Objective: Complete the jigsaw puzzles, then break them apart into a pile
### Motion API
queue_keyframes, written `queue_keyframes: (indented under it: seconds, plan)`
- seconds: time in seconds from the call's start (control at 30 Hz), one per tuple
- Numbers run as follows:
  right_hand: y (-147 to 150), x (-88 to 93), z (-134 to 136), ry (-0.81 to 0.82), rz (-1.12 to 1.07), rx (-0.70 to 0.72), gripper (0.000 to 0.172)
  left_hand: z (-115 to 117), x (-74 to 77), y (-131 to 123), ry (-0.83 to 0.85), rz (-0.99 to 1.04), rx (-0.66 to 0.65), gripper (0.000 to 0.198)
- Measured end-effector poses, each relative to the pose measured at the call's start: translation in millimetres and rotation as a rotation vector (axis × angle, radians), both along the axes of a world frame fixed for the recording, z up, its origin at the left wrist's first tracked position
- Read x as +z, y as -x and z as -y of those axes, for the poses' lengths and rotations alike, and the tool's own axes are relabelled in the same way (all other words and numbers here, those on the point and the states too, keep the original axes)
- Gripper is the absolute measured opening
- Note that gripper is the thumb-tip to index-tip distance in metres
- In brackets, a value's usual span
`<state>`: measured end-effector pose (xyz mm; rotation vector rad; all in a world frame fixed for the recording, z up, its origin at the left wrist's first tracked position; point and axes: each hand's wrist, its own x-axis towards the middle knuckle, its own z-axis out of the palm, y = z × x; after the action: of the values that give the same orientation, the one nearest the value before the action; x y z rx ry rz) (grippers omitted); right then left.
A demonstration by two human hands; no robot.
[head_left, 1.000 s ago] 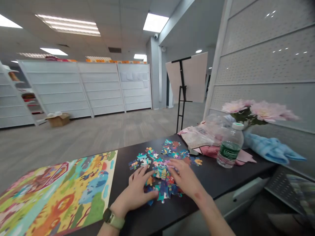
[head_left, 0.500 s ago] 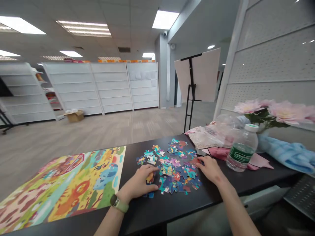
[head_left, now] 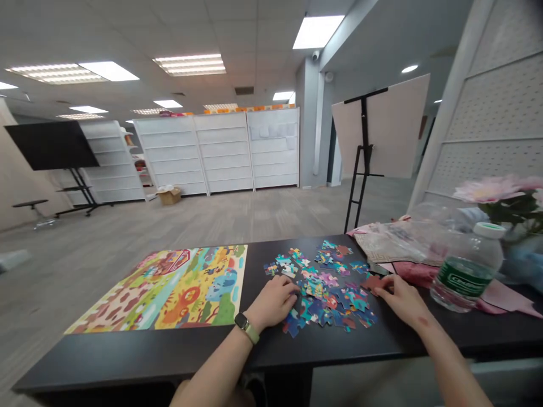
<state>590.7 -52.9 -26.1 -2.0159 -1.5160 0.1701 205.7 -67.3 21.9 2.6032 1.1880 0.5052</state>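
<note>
Several loose, colourful puzzle pieces lie scattered on a black table. My left hand, with a watch on its wrist, rests at the pile's left edge. Its fingers are curled down onto the pieces, and what they hold is hidden. My right hand lies at the pile's right edge, with its fingertips pinched on a reddish-brown puzzle piece. A large colourful picture sheet lies flat on the table to the left of my left hand.
A water bottle stands right of my right hand. Behind it are a crumpled plastic bag on pink cloth and pink flowers. An easel, white shelving, a cardboard box and a screen on a stand occupy the room beyond.
The view has swung left and pulled back. My right hand moved from the middle of the pile to its right edge and took the reddish-brown piece. My left hand stayed at the left edge.
</note>
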Motion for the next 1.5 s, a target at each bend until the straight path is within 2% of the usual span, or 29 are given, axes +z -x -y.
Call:
queue_keyframes:
  seconds: [0.13, 0.2, 0.23, 0.33, 0.4, 0.47, 0.53, 0.63, 0.77, 0.83, 0.9, 0.97, 1.03, 1.13, 1.2, 1.3, 1.4, 1.5]
  plan:
    - [25.0, 6.4, 19.5, -0.133, -0.140, -0.040, 0.029, 24.6, 5.4, 14.3, 0.000, 0.047, -0.050, 0.043]
    - [57.2, 13.0, 32.2, -0.175, -0.248, 0.087, 0.030, 40.8, 0.5, 20.8, 0.024, 0.075, -0.048, 0.045]
    - [77.7, 16.6, 38.6, -0.189, -0.355, 0.208, 0.030, 48.5, -3.1, 23.5, 0.034, 0.095, -0.028, 0.043]
    - [144.4, 23.1, 55.6, -0.113, -0.565, 0.501, 0.026, 65.4, -12.6, 29.2, 0.042, 0.163, 0.035, 0.033]
    - [180.5, 21.2, 63.2, -0.060, -0.557, 0.623, 0.022, 70.7, -14.7, 32.7, 0.052, 0.212, 0.056, 0.039]
    - [201.6, 15.3, 66.8, -0.046, -0.486, 0.674, 0.019, 72.8, -14.1, 36.4, 0.079, 0.280, 0.094, 0.046]
    - [207.2, 8.4, 66.0, -0.060, -0.411, 0.671, 0.019, 73.6, -12.8, 39.5, 0.107, 0.333, 0.135, 0.048]
    - [197.1, 2.4, 59.0, -0.097, -0.355, 0.582, 0.022, 74.0, -12.1, 41.1, 0.127, 0.308, 0.151, 0.046]
    - [181.2, 6.5, 51.8, -0.149, -0.363, 0.443, 0.027, 74.7, -13.2, 40.0, 0.154, 0.277, 0.136, 0.046]
    - [181.6, 11.0, 52.8, -0.157, -0.408, 0.456, 0.030, 75.6, -15.0, 40.1, 0.164, 0.325, 0.132, 0.056]
    - [188.2, 14.0, 55.9, -0.130, -0.514, 0.522, 0.033, 75.9, -18.1, 39.7, 0.176, 0.413, 0.121, 0.070]
    - [198.4, 15.2, 59.3, -0.086, -0.622, 0.596, 0.035, 73.7, -20.9, 36.7, 0.212, 0.543, 0.107, 0.076]
    - [208.6, 17.2, 62.2, -0.048, -0.661, 0.667, 0.033, 66.7, -20.4, 30.6, 0.302, 0.702, 0.080, 0.067]
    - [216.8, 25.3, 64.4, -0.043, -0.676, 0.714, 0.034, 45.5, -13.6, 19.2, 0.450, 0.878, 0.027, 0.042]
    - [215.6, 32.2, 64.2, -0.071, -0.640, 0.674, 0.035, 28.4, -9.6, 13.5, 0.447, 0.969, 0.065, 0.030]
    - [209.5, 36.3, 63.4, -0.087, -0.433, 0.681, 0.028, 12.1, -9.9, 12.8, 0.376, 1.016, 0.171, 0.024]
    - [208.7, 29.5, 63.1, -0.052, -0.209, 0.766, 0.025, 14.7, -17.2, 20.4, 0.389, 1.010, 0.221, 0.016]
    - [212.0, 18.4, 63.6, -0.013, -0.081, 0.783, 0.031, 26.3, -24.2, 28.0, 0.437, 1.076, 0.271, 0.014]
